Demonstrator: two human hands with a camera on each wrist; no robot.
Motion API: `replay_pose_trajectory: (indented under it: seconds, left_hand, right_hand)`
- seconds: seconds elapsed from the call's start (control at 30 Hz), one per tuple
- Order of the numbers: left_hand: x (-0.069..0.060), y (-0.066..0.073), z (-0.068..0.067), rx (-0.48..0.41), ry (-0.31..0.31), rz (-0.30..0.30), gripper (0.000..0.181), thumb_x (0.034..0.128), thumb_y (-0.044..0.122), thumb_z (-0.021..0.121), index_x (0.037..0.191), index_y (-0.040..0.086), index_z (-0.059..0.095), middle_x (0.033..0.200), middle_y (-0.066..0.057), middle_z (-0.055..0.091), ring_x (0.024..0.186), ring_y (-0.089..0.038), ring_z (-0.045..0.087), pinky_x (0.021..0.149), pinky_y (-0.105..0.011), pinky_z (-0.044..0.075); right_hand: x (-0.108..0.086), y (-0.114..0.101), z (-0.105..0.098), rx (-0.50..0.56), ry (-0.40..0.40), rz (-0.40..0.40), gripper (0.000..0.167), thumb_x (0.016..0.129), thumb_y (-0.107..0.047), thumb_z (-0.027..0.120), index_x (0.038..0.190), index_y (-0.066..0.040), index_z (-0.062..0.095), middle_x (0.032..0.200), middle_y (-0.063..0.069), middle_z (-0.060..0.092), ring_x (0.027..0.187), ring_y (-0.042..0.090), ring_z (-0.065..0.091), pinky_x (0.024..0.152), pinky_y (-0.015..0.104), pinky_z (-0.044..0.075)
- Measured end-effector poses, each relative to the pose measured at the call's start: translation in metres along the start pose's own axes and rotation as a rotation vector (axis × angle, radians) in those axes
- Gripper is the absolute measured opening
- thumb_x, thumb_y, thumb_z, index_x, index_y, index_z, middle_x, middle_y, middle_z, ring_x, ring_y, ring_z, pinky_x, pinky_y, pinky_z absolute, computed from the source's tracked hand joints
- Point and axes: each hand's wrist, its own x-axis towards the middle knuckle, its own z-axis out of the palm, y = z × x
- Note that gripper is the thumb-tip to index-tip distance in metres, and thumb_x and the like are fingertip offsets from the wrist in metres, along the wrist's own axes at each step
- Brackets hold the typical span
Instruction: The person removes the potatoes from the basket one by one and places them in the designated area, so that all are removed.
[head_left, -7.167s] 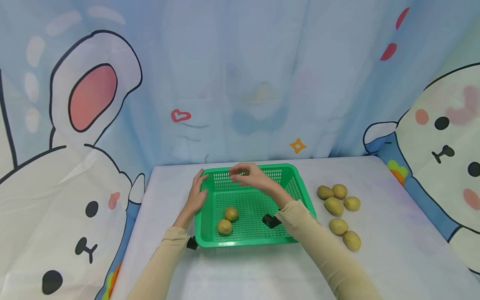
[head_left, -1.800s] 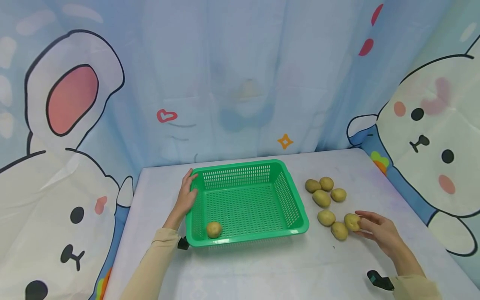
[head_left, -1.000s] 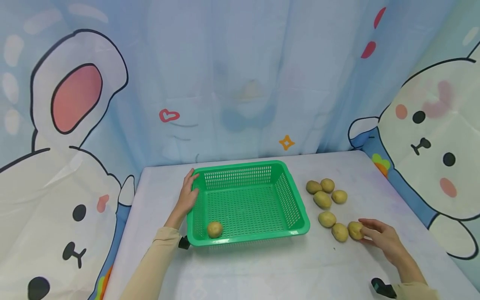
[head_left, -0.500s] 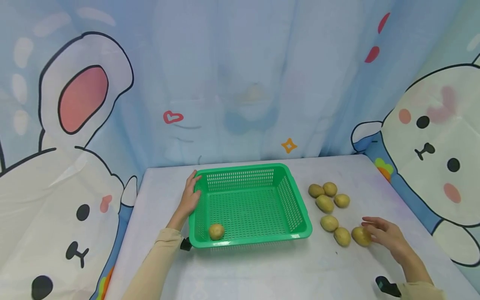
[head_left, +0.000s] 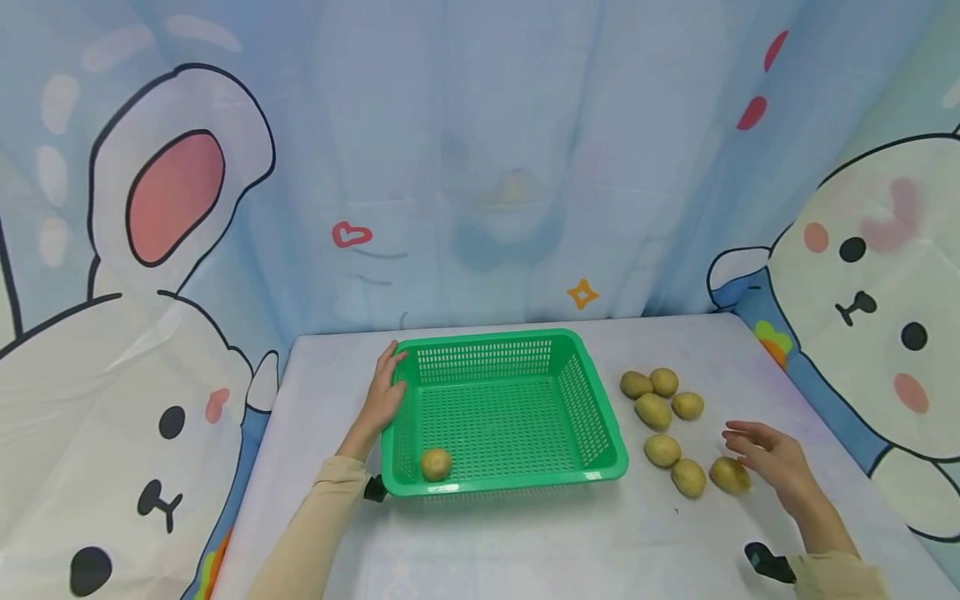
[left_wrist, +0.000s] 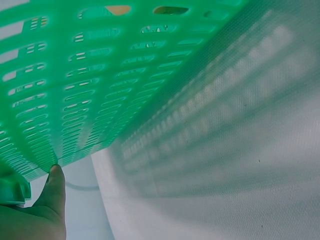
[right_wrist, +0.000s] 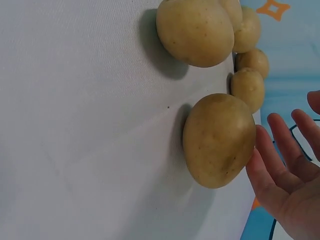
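Observation:
A green plastic basket point(head_left: 504, 482) with slotted walls stands on the table. My left hand point(head_left: 382, 398) grips its left rim near the far corner; in the left wrist view a digit point(left_wrist: 56, 182) presses the slotted wall. Inside, one potato point(head_left: 436, 464) lies in the near left corner. Right of the basket, my right hand point(head_left: 772, 458) is just beside a potato point(head_left: 730, 475) on the table. In the right wrist view the fingers point(right_wrist: 287, 150) are spread and straight, close to that potato's side; whether they touch it I cannot tell.
Several more potatoes lie between the basket and my right hand, the nearest being a potato point(head_left: 688, 478) close to the one by my fingers. A white cloth point(head_left: 525, 550) covers the table. A printed curtain point(head_left: 487, 167) hangs behind its far edge.
Of two potatoes in the basket, one remains there. My right hand went from above the basket to the right side, set a potato down and released it. My left hand stayed on the rim.

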Motion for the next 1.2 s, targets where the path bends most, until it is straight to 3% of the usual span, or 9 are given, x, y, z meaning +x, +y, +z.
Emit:
replay_pose_trajectory:
  seconds: [0.13,0.3,0.57,0.8,1.03,1.2]
  left_hand:
    - [0.000,0.000,0.000,0.006,0.004,0.003,0.057,0.0892,-0.008,0.038,0.146,-0.008,0.037,0.163,-0.016,0.013,0.149,-0.035,0.010,0.116,-0.055,0.020]
    - [0.000,0.001,0.001,0.004,0.006,0.019,0.056,0.0884,-0.008,0.037,0.145,-0.009,0.037,0.162,-0.018,0.013,0.149,-0.037,0.010,0.115,-0.057,0.020]
    - [0.000,0.000,-0.001,0.001,0.005,0.015,0.056,0.0898,-0.007,0.037,0.146,-0.008,0.037,0.163,-0.016,0.012,0.149,-0.036,0.009,0.116,-0.056,0.019]
    - [0.000,-0.002,0.000,-0.003,0.006,0.025,0.056,0.0889,-0.008,0.037,0.145,-0.009,0.037,0.162,-0.019,0.013,0.149,-0.038,0.009,0.116,-0.057,0.018]
    - [-0.001,-0.001,0.001,-0.012,0.009,0.021,0.055,0.0892,-0.009,0.037,0.145,-0.009,0.037,0.162,-0.018,0.013,0.149,-0.037,0.010,0.115,-0.057,0.019]
    - [0.000,-0.001,0.001,-0.015,0.008,0.020,0.056,0.0884,-0.008,0.038,0.144,-0.010,0.038,0.162,-0.018,0.014,0.149,-0.037,0.010,0.116,-0.056,0.018]
  right_hand:
    - [0.002,-0.002,0.002,-0.004,0.001,-0.007,0.059,0.103,-0.036,0.047,0.140,0.010,0.043,0.133,0.034,0.052,0.095,0.011,0.064,0.071,0.018,0.053]
    - [0.004,-0.007,0.003,-0.004,-0.017,-0.033,0.059,0.103,-0.037,0.047,0.140,0.009,0.043,0.132,0.034,0.053,0.093,0.008,0.063,0.072,0.018,0.052]
    - [0.011,-0.025,0.018,0.022,-0.049,-0.050,0.061,0.103,-0.039,0.046,0.142,0.008,0.042,0.135,0.034,0.050,0.115,0.044,0.057,0.081,0.033,0.057]
    - [0.017,-0.056,0.034,0.085,-0.110,-0.103,0.062,0.103,-0.039,0.048,0.143,0.008,0.040,0.139,0.032,0.048,0.116,0.039,0.059,0.088,0.038,0.055]
    - [0.024,-0.097,0.047,0.143,-0.186,-0.106,0.070,0.100,-0.049,0.049,0.147,0.001,0.038,0.144,0.025,0.047,0.126,0.042,0.052,0.101,0.059,0.042]
    - [0.031,-0.126,0.060,0.182,-0.220,-0.206,0.060,0.101,-0.038,0.053,0.143,0.004,0.045,0.140,0.027,0.050,0.122,0.041,0.056,0.096,0.048,0.050]
